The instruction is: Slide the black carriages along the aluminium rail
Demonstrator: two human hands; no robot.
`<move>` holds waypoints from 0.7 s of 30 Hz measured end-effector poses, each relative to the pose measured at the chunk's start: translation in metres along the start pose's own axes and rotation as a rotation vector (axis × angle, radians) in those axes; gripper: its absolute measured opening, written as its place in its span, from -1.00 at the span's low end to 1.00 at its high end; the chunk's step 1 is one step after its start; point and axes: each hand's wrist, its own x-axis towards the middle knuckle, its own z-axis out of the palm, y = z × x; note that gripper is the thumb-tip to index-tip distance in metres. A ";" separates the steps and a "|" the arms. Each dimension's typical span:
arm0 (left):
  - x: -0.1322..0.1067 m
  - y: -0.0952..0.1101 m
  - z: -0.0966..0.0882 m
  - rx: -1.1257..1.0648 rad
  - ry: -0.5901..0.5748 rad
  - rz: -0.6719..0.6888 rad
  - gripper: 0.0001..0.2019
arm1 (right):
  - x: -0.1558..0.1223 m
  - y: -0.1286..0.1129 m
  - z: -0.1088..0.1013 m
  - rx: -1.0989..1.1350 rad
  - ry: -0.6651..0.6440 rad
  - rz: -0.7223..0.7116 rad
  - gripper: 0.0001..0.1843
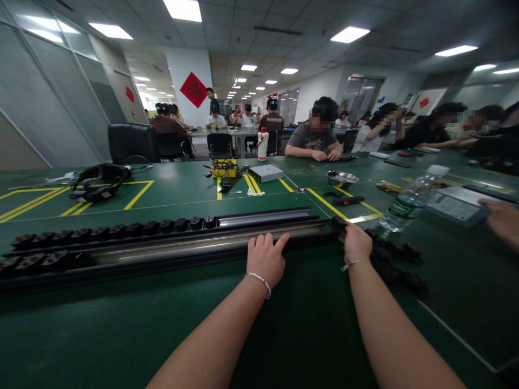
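Observation:
A long black and silver rail (170,246) lies across the green table (284,329) in front of me, with several small black parts seated in a row along its left half. My left hand (265,259) rests on the rail's near edge, fingers laid over it. At the rail's right end my right hand (356,241) is closed around a small black part (337,222). More loose black parts (399,265) lie on the table just right of that hand.
A plastic water bottle (405,204) lies on its side at the right, by a grey box (458,208) and another person's hand (503,221). Headphones (99,181), a yellow box (225,168), a white box (265,173) and a metal bowl (341,178) sit farther back. Seated people line the far tables.

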 end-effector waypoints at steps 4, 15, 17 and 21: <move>0.000 0.000 0.000 -0.007 0.005 0.008 -0.49 | 0.000 -0.007 0.001 0.094 0.057 0.109 -0.68; 0.001 -0.001 0.003 -0.010 0.016 0.013 -0.49 | 0.000 -0.022 -0.010 0.201 -0.093 0.281 -0.88; 0.001 -0.001 0.004 -0.008 0.031 0.015 -0.48 | -0.001 -0.025 -0.012 0.211 -0.106 0.299 -0.88; 0.000 -0.002 0.006 0.004 0.034 0.020 -0.48 | -0.002 -0.029 -0.014 0.235 -0.121 0.325 -0.88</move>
